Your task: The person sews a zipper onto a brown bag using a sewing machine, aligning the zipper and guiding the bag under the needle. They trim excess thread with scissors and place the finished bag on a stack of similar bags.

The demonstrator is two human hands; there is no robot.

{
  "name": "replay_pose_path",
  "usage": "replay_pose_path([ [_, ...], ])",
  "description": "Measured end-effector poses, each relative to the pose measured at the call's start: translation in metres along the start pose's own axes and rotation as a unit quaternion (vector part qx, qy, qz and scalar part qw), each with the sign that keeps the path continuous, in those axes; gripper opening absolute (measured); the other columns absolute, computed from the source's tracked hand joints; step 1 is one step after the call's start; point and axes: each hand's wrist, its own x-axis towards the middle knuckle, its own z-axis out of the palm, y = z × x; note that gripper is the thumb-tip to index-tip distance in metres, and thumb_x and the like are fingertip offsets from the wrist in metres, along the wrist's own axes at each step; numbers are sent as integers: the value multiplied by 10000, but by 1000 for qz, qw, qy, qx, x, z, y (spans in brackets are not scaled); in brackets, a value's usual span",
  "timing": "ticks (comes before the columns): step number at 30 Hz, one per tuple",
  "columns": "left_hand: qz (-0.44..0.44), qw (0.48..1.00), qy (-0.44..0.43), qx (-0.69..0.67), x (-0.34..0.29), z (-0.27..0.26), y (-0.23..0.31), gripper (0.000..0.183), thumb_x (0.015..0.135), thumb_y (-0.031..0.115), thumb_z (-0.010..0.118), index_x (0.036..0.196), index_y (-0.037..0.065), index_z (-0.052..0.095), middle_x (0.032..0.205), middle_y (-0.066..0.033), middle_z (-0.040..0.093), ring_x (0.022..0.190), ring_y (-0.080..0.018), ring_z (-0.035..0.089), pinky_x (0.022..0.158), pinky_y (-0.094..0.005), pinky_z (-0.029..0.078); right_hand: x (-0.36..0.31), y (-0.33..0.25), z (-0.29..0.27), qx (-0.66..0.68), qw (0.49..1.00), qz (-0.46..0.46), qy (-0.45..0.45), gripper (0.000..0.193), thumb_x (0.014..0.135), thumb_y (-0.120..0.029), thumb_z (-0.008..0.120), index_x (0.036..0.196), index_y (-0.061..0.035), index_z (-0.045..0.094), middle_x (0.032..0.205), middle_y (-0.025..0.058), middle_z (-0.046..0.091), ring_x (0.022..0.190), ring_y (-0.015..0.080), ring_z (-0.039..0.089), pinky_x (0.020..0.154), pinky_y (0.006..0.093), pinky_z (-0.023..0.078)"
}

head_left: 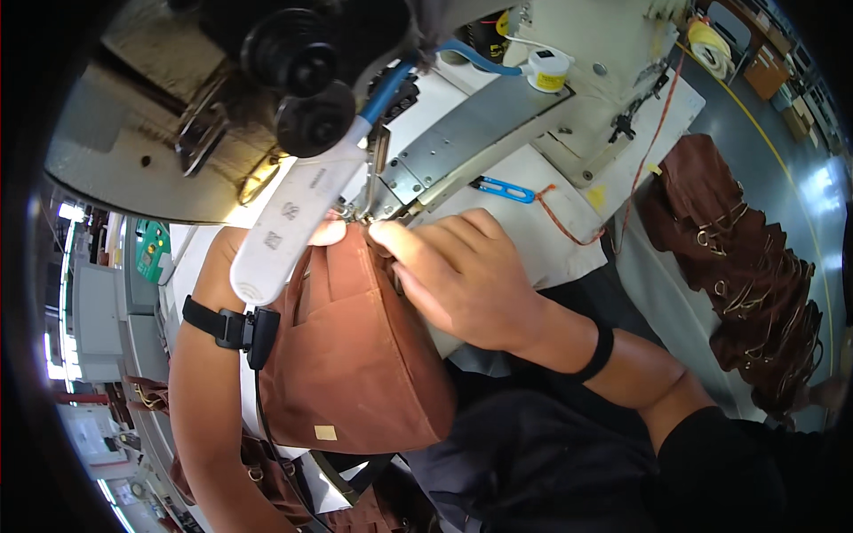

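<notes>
A reddish-brown bag [351, 373] with a front pocket and a small pale label hangs tilted in front of me. Its upper edge is up at the needle area of a sewing machine [484, 120]. My right hand [462, 275] pinches that edge on the right side, thumb and forefinger close to the presser foot. On the other side, my left hand [328, 233] shows little more than a thumb tip closed against the edge. A white paddle-shaped lamp [289, 222] on a blue flexible neck hides the rest of that hand.
Blue thread snips [506, 188] on a red cord lie on the white table right of the machine bed. A small white round container [546, 71] stands on the machine. Several brown bags [755, 284] with metal rings are piled at the right. More brown pieces [267, 471] lie below.
</notes>
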Motion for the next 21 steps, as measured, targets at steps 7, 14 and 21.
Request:
replay_pose_path([
  [7, -93, 986, -73, 114, 8, -42, -23, 376, 878, 150, 826, 1184, -12, 681, 1066, -72, 719, 1010, -154, 655, 890, -305, 531, 24, 31, -23, -85, 990, -115, 15, 304, 843, -167, 671, 1143, -133, 706, 808, -25, 497, 748, 182, 499, 738, 352, 395],
  [14, -87, 986, -142, -30, -1, -3, -26, 241, 948, 258, 773, 975, 24, 723, 941, -21, 732, 832, -86, 655, 791, -260, 538, 40, 60, -26, -86, 975, -201, 33, 294, 835, -191, 665, 1119, -231, 731, 796, -40, 475, 748, 166, 495, 723, 345, 377],
  [21, -126, 984, -126, -3, -8, -9, -18, 218, 938, 220, 774, 1003, 17, 731, 933, -32, 743, 797, -103, 675, 763, -270, 558, 64, 75, -32, -168, 937, -306, -12, 256, 833, -231, 648, 1061, -293, 748, 827, -56, 519, 813, 143, 560, 754, 327, 412],
])
